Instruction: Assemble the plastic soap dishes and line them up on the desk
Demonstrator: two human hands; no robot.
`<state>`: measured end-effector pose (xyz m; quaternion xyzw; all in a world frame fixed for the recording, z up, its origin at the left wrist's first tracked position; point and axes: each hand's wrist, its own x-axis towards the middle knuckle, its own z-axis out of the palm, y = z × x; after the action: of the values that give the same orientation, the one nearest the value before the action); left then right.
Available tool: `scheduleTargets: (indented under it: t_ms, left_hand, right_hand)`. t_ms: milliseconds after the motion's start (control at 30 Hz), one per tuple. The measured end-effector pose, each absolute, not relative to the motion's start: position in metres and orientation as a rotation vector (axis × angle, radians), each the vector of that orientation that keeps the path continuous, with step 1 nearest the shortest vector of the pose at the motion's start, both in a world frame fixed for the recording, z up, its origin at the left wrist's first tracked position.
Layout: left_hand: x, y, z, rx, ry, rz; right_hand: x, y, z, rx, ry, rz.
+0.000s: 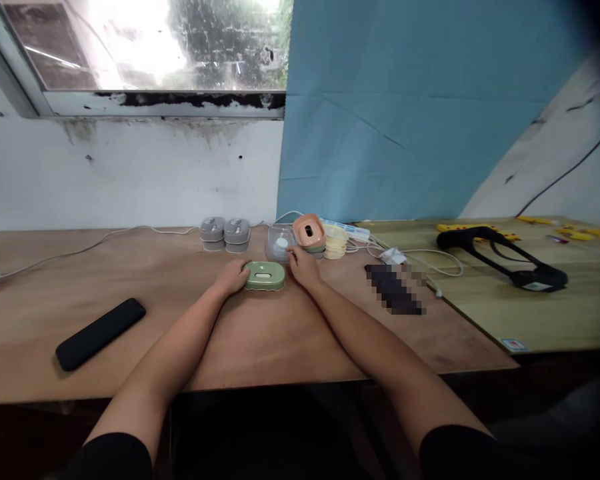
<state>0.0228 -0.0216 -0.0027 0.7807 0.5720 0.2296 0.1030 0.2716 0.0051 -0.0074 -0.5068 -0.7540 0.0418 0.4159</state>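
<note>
A green oval lidded box (pixel 265 275) lies on the brown wooden table (pixel 260 340) in front of me. My left hand (pixel 233 276) rests against the box's left end with fingers curled onto it. My right hand (pixel 304 267) is just right of the box, its fingertips reaching toward a clear round container (pixel 280 243) behind it. Whether the fingers touch that container I cannot tell. An orange lid (pixel 309 232) leans tilted on a stack of pale lids (pixel 335 242) just behind my right hand.
Two grey lidded boxes (pixel 225 234) stand at the back. A black phone (pixel 100 333) lies at the left, a blurred dark object (pixel 394 288) at the right. White cables and a charger (pixel 393 256) trail back right. A black strap device (pixel 505 257) lies on the lighter adjoining table (pixel 555 313).
</note>
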Motion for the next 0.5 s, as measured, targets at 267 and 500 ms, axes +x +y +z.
scheduleTargets:
  t_ms: [267,500]
  left_hand:
    - [0.0215,-0.0197,-0.0053,2.308,1.692,0.665]
    - [0.0208,-0.0179,-0.0081,2.303,1.649,0.709]
  right_hand:
    - [0.2728,0.0076,-0.0107,-1.280,-1.856,0.137]
    - [0.2713,-0.0014,-0.0043,-1.251,-1.765,0.163]
